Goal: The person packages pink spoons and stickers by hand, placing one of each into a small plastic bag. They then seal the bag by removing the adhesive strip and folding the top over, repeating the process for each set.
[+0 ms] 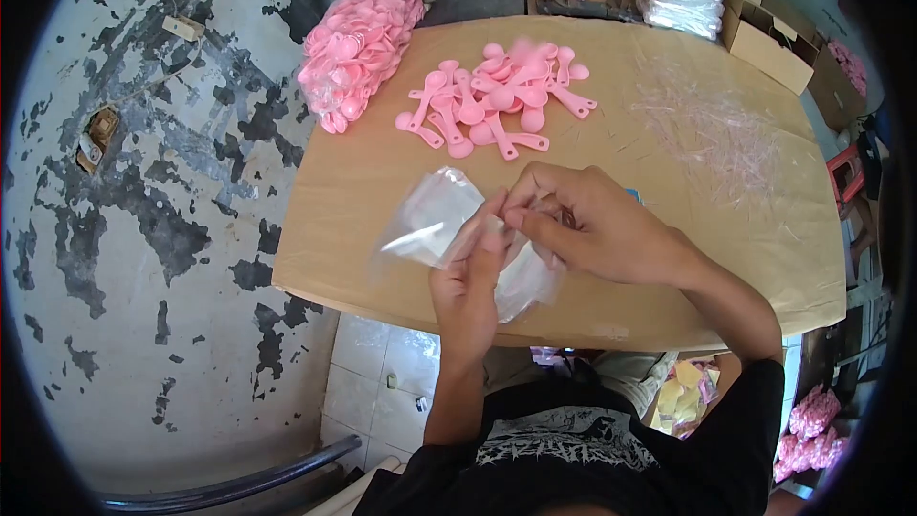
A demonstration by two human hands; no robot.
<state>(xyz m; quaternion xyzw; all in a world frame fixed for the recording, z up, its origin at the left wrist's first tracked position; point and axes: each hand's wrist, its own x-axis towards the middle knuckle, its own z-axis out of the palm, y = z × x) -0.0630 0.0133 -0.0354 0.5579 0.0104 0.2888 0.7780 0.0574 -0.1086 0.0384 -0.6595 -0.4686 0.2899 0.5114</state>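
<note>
Over the near part of the table, my left hand (pixel 468 272) is closed, its thumb and fingers pinching clear plastic bags (pixel 435 215). The bags spread out on both sides of the fingers, shiny and see-through. Bent over the same plastic from the right, my right hand (pixel 602 229) presses thumb and fingertips together close to the left fingertips. Whether it grips one bag or several is hidden by the fingers. Beyond both hands lies a loose pile of pink plastic scoops (pixel 497 96), touching neither hand.
Clear bags full of pink scoops (pixel 358 53) lie at the table's back left edge. Thin clear plastic strips (pixel 712 124) are scattered on the right of the brown-covered table (pixel 334 229). Plastic packs (pixel 680 0) and a cardboard box (pixel 769 53) stand behind. A peeling wall (pixel 191 277) borders the left.
</note>
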